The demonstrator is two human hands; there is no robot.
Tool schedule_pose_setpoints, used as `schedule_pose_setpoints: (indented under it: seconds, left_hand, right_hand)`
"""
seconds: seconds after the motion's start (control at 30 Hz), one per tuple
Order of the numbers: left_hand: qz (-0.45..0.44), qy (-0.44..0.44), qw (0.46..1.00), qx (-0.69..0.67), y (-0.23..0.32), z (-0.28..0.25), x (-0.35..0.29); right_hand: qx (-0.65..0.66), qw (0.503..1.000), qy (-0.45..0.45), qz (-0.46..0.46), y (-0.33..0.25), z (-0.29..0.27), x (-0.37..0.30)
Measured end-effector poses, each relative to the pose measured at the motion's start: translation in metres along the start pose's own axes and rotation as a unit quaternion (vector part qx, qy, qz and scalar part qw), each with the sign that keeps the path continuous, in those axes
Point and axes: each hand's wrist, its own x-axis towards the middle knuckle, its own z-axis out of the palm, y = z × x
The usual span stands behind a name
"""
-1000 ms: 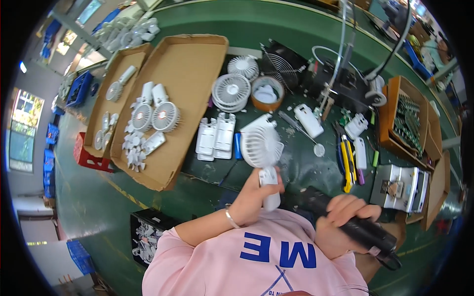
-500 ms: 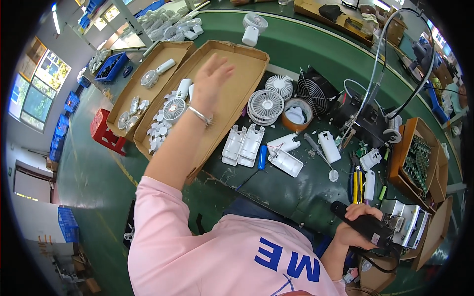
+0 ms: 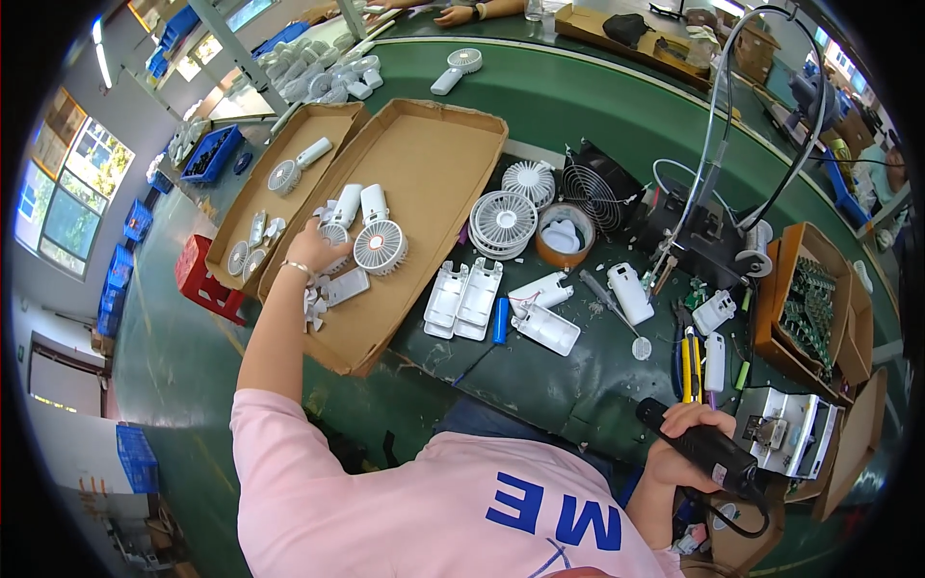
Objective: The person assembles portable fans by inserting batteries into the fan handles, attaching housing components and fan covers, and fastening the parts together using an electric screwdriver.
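The left hand (image 3: 313, 249) touched a handheld fan (image 3: 345, 208), grip unclear; the right hand (image 3: 686, 448) clasped a corded electric screwdriver (image 3: 708, 450). Lifting seemed to require secure fingers.

On the front of the pink shirt (image 3: 405, 501) stand two large capital letters (image 3: 528, 506), printed in dark blue and, in this view, upside down; these are the only ones which can be read clearly. The black tool (image 3: 692, 441) carries also a small pale label (image 3: 719, 473) near its lower end, but the marks on it are too small to be read.
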Motion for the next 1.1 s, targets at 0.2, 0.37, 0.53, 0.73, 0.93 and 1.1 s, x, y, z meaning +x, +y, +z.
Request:
schedule_pose_setpoints:
  seconds: [0.2,0.37,0.53,0.73,0.93,1.1]
  left_hand:
    - [0.172,0.334,0.876,-0.303,0.038,-0.022,-0.067]
    - [0.301,0.074,0.742,-0.594,0.097,-0.022,-0.139]
    - [0.249,-0.243,0.586,-0.731,0.162,0.019,-0.211]
    - [0.569,-0.184,0.573,-0.561,0.180,0.057,-0.248]
    - [0.380,-0.413,0.648,-0.515,0.206,0.091,-0.258]
    - [0.227,-0.395,0.550,-0.700,0.207,0.111,-0.269]
  right_hand:
    - [-0.015,1.000,-0.002,-0.008,0.001,0.002,0.000]
    - [-0.030,0.999,0.013,-0.007,0.003,0.005,0.001]
    - [-0.034,0.999,-0.004,-0.028,0.003,0.007,-0.004]
    - [-0.027,0.999,-0.019,-0.033,0.004,0.005,-0.014]
    - [-0.047,0.998,-0.016,-0.026,0.002,0.011,-0.010]
    - [-0.055,0.998,-0.041,-0.014,0.003,0.010,-0.012]
